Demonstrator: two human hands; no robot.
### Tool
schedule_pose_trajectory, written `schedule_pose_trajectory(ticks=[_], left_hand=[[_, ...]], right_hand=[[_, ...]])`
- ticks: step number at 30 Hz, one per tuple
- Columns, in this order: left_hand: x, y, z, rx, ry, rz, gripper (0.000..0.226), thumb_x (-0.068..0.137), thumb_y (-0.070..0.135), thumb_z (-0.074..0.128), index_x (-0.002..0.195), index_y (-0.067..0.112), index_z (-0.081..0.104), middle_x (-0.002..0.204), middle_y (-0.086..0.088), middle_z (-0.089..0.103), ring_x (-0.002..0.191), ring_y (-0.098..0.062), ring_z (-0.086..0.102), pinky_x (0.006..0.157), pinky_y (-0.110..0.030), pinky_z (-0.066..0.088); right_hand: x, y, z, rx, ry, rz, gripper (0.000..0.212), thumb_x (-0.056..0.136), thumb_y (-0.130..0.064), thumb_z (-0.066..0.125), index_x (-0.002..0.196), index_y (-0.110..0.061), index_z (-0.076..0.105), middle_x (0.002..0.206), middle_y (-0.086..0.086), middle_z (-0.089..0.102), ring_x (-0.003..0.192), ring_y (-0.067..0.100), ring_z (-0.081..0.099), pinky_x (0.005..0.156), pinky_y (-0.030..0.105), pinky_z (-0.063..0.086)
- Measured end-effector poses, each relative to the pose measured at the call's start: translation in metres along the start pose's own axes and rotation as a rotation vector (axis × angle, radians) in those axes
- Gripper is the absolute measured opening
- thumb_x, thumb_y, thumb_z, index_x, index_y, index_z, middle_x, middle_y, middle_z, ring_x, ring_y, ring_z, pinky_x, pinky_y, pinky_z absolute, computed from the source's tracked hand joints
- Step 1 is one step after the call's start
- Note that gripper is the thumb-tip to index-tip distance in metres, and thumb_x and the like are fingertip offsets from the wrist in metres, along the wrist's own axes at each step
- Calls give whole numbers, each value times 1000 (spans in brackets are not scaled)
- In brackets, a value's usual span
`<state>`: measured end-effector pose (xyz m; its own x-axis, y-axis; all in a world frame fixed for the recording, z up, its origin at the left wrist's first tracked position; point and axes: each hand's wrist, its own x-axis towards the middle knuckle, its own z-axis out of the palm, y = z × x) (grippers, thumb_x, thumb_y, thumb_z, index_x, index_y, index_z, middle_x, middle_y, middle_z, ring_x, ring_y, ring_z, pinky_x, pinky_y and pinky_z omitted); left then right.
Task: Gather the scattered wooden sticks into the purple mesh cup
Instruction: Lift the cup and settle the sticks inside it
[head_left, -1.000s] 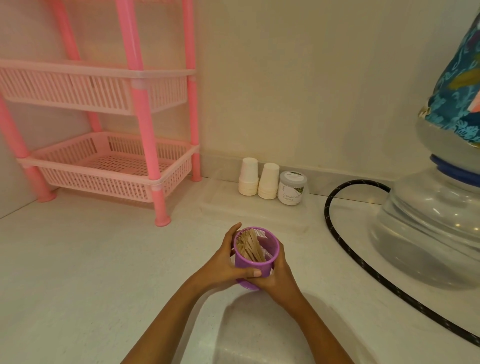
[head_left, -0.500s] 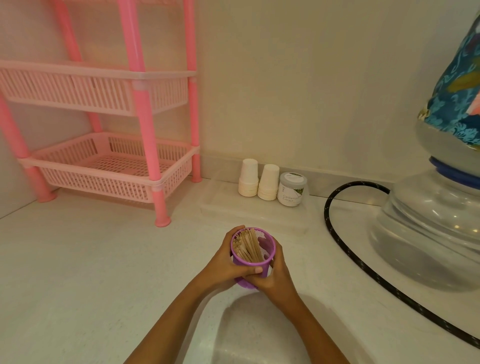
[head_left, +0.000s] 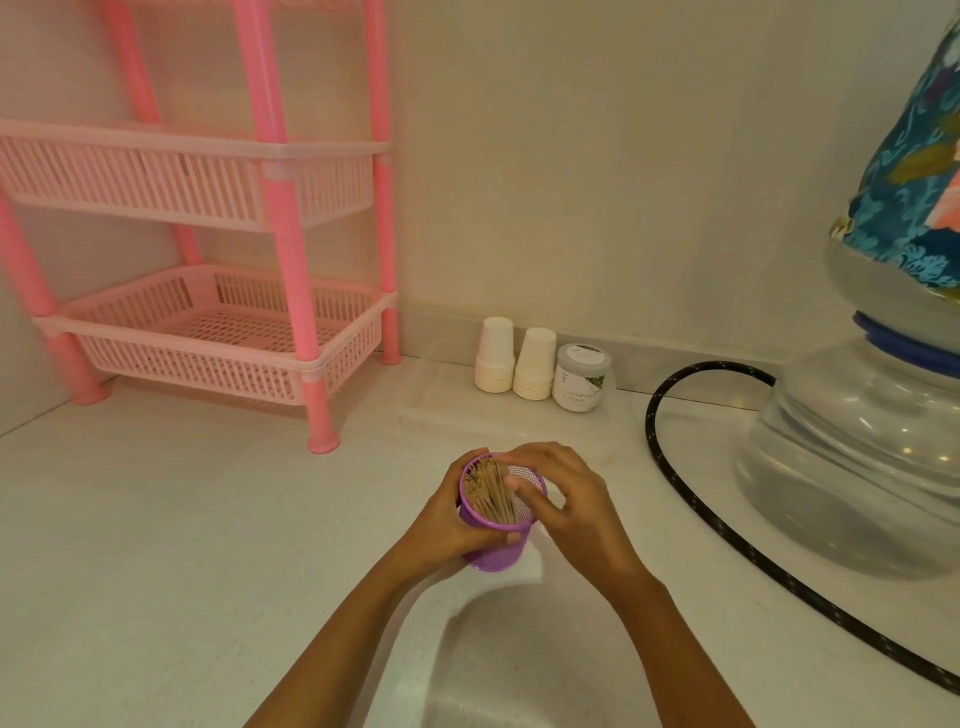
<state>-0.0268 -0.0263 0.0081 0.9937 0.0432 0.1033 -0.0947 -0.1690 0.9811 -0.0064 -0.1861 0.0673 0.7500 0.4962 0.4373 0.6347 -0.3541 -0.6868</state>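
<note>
The purple mesh cup (head_left: 493, 552) stands on the white counter in the lower middle of the head view, tilted slightly towards me. A bundle of wooden sticks (head_left: 488, 491) fills its left half. My left hand (head_left: 447, 519) wraps around the cup's left side, thumb across the front. My right hand (head_left: 566, 506) hovers at the cup's right rim, fingers curled and spread, fingertips touching the sticks at the top. I see no loose sticks on the counter.
A pink basket rack (head_left: 218, 332) stands at the back left. Two stacks of paper cups (head_left: 511, 364) and a small jar (head_left: 581, 376) sit by the wall on a clear tray (head_left: 447, 410). A black hose (head_left: 675, 483) curves around a large water bottle (head_left: 872, 447) on the right.
My right hand has left the cup's side and moved up over the rim onto the sticks. The left hand keeps its grip on the cup.
</note>
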Motion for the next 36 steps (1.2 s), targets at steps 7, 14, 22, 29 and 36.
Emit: schedule_pose_trajectory(ticks=[7,14,22,29,36], left_hand=[[2,-1,-1,54,-2,36,74,57,17,79,117,41,42,118,21,52,102,19,54,76,-1,45],[5,-7,-2,76,16,48,71,56,29,78,116,40,42,118,22,50,102,21,53,76,1,44],[6,-8,-1,58,-3,41,76,57,22,81,119,41,42,120,23,51,106,19,53,77,-1,45],[4,-1,-7,8,-26,56,81,61,12,81,124,41,41,125,22,52,113,10,53,81,-5,47],[6,11,-15,89,-90,-19,89,62,15,86,128,41,32,121,27,45,113,-3,49,80,-7,48]], right_hand=[[10,-12,13,-207,-211,-117,22,90,-6,58,109,-5,68,117,11,66,108,20,59,88,-2,30],[14,-20,15,-220,-313,-98,29,93,-4,52,121,2,58,133,14,54,122,24,51,107,22,34],[20,-14,15,-364,-410,-119,30,95,-10,49,124,-6,58,134,8,56,125,19,49,108,19,28],[8,-6,12,36,-121,-106,20,91,-20,59,108,-24,67,112,-15,64,106,-5,55,92,5,39],[13,17,-5,-225,41,118,34,98,-17,42,127,-32,52,134,-8,50,117,1,41,98,17,35]])
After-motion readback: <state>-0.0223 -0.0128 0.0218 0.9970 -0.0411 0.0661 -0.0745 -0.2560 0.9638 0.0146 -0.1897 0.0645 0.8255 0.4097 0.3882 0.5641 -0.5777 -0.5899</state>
